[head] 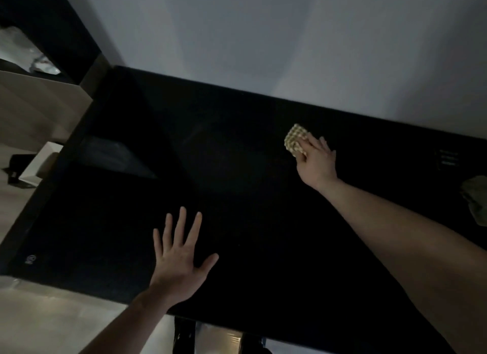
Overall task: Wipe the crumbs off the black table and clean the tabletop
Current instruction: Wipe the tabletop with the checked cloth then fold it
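Counter [237,195]: black, matte top, fills most of the view; its far edge runs along a pale wall [263,37]. No crumbs can be made out on the dark surface in this dim light.

Cloth [295,138]: small, yellowish, waffle-textured pad, lying on the counter near its far edge, toward the right. Partly covered by the right hand.

Right hand [317,162]: arm stretched out across the counter, palm down on the near-right part of the cloth. Grip: fingers laid fairly straight over the cloth and pressing it to the counter; whether the thumb curls under the cloth cannot be told.

Left hand [179,258]: flat on the counter close to its near edge, well apart from the cloth. Grip: fingers and thumb spread wide, holding nothing.

Rag [475,200]: crumpled greenish-grey fabric at the counter's right end, cut off by the picture edge.

Logo [30,259]: small pale mark at the counter's near-left corner.

Markings [448,158]: faint lines of print on the counter, near its right end; too dim to read.

Floor [39,314]: light-coloured, showing beyond the counter's left and near edges.
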